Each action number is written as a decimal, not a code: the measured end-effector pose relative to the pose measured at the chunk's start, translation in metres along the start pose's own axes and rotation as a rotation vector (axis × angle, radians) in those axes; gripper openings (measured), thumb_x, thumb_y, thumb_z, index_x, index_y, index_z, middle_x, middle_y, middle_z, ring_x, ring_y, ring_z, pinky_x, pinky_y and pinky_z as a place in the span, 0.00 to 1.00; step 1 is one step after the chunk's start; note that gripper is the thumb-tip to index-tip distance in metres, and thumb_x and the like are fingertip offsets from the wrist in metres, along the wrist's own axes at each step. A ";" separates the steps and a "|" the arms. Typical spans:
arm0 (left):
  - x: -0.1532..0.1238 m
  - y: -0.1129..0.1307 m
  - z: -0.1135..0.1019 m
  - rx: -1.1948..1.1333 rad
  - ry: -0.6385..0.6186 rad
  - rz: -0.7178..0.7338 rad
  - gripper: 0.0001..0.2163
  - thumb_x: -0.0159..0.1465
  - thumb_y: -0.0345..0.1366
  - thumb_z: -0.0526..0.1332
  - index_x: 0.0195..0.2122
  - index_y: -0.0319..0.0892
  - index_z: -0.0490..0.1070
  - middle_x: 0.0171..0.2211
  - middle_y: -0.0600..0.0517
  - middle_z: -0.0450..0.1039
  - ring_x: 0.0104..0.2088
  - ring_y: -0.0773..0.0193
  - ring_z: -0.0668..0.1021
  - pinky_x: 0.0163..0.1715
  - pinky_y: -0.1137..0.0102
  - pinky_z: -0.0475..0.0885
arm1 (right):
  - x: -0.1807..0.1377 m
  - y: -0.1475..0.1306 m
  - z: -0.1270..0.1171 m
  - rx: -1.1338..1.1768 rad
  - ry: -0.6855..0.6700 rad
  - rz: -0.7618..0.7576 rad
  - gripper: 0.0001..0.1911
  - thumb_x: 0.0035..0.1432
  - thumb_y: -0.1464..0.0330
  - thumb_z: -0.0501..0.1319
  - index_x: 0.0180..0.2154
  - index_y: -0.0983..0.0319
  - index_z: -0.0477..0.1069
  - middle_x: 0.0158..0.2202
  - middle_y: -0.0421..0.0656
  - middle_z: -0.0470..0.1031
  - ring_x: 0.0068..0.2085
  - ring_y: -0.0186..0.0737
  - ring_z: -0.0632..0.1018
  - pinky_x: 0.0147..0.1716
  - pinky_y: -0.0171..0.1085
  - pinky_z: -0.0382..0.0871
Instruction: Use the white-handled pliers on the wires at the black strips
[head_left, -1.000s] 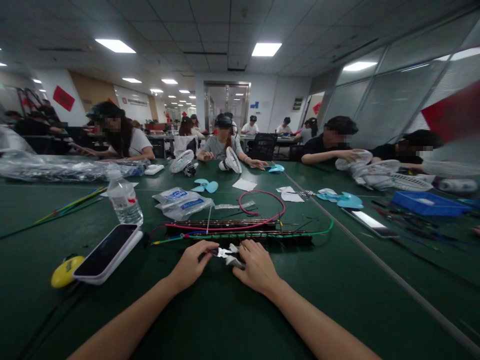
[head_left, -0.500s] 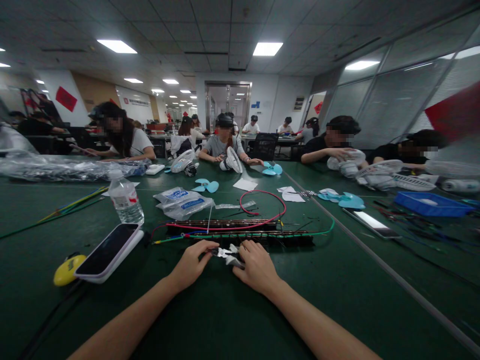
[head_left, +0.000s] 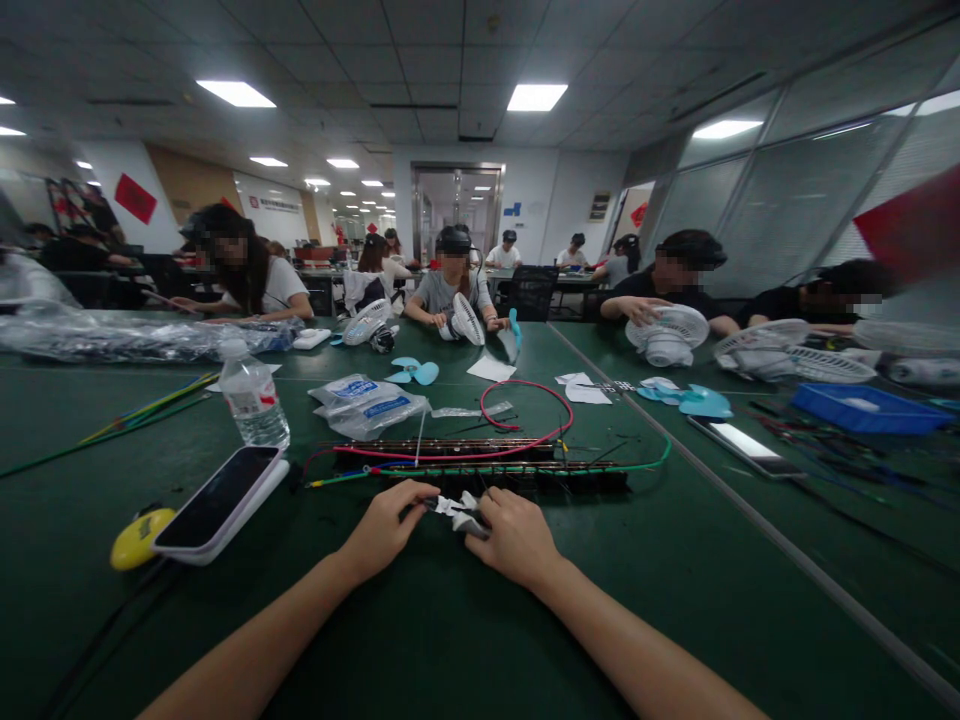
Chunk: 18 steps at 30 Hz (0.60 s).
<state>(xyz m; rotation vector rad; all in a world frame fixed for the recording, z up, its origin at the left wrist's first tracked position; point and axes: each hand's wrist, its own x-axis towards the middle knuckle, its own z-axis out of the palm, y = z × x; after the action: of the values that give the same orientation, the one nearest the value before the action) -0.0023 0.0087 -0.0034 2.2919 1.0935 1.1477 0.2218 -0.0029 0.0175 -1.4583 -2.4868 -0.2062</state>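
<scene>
Two hands are kept close, low over the dark green table (head_left: 420,640): a small white plastic piece (head_left: 459,512) is pinched by curled fingers of the left hand (head_left: 386,528) and right hand (head_left: 516,535) (steadied from both sides), just in front of the long dark wired strips (head_left: 480,465).

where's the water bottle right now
Head view, left side: the water bottle stands upright on the green table, just beyond the phone and left of the plastic packets.
</scene>
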 end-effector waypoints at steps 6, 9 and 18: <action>0.000 0.001 -0.001 -0.003 0.000 0.004 0.12 0.63 0.26 0.55 0.45 0.43 0.71 0.41 0.49 0.75 0.42 0.60 0.77 0.45 0.64 0.73 | -0.001 -0.002 -0.004 0.004 -0.032 0.019 0.11 0.52 0.60 0.60 0.33 0.61 0.70 0.35 0.44 0.72 0.36 0.40 0.72 0.31 0.35 0.60; 0.001 0.002 -0.001 -0.006 -0.007 -0.003 0.12 0.63 0.26 0.55 0.45 0.43 0.71 0.41 0.49 0.75 0.42 0.60 0.77 0.45 0.63 0.72 | -0.001 -0.003 -0.004 0.007 -0.030 0.021 0.11 0.52 0.60 0.60 0.33 0.61 0.70 0.35 0.44 0.72 0.36 0.40 0.72 0.31 0.35 0.60; -0.001 0.000 -0.001 -0.029 0.007 -0.016 0.13 0.62 0.26 0.55 0.46 0.43 0.72 0.42 0.49 0.75 0.43 0.59 0.77 0.46 0.63 0.73 | 0.000 0.000 0.001 0.021 0.046 -0.034 0.11 0.50 0.62 0.61 0.34 0.61 0.68 0.38 0.45 0.69 0.39 0.42 0.68 0.36 0.38 0.59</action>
<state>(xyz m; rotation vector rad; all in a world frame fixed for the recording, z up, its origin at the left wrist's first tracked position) -0.0034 0.0084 -0.0036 2.2539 1.0888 1.1594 0.2221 -0.0026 0.0168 -1.3875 -2.4712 -0.2169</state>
